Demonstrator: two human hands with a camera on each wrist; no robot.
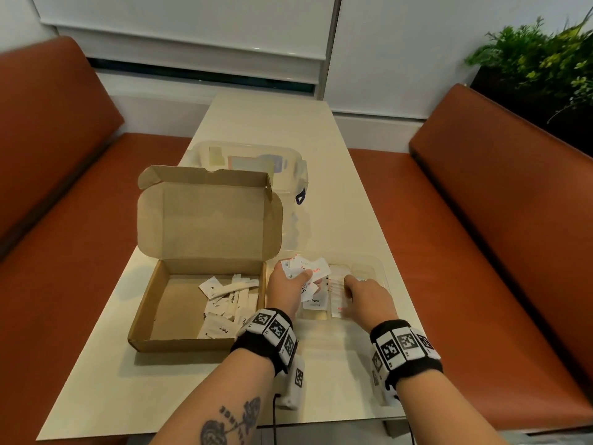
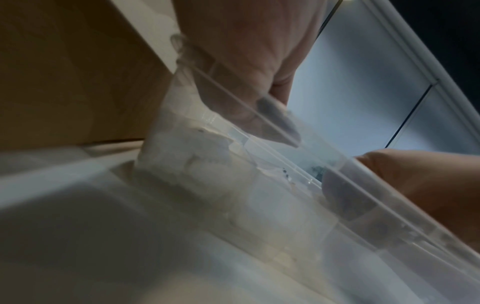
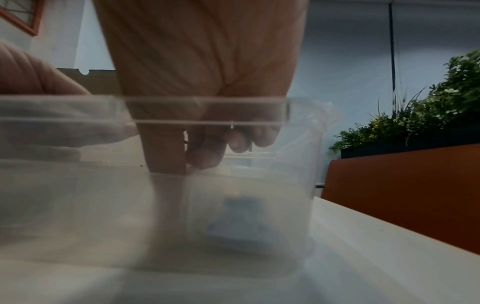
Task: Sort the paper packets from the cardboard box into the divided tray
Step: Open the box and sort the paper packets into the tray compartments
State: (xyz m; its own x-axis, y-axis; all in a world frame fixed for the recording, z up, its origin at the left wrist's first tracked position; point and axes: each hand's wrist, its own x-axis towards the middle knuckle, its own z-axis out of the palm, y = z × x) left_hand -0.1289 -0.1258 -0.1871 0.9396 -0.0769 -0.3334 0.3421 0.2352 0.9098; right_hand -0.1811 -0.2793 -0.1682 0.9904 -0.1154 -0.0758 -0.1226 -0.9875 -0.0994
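Evidently light, limp, slippery: paper packets (image 1: 305,268) fanned in left hand (image 1: 285,292) over divided tray (image 1: 380,263), best pinched by edges. Right hand (image 1: 369,298) down in tray, grasp undeterminable. More in cardboard box (image 1: 144,322).

Right hand (image 3: 202,82) seen through the clear front wall of the divided tray (image 3: 78,127), fingers (image 3: 166,152) pointing down inside it, fingertips curled; whether they hold anything is unclear. Tray rests on the pale counter (image 3: 389,246). Plant (image 3: 428,115) behind orange seat back (image 3: 415,189), right.
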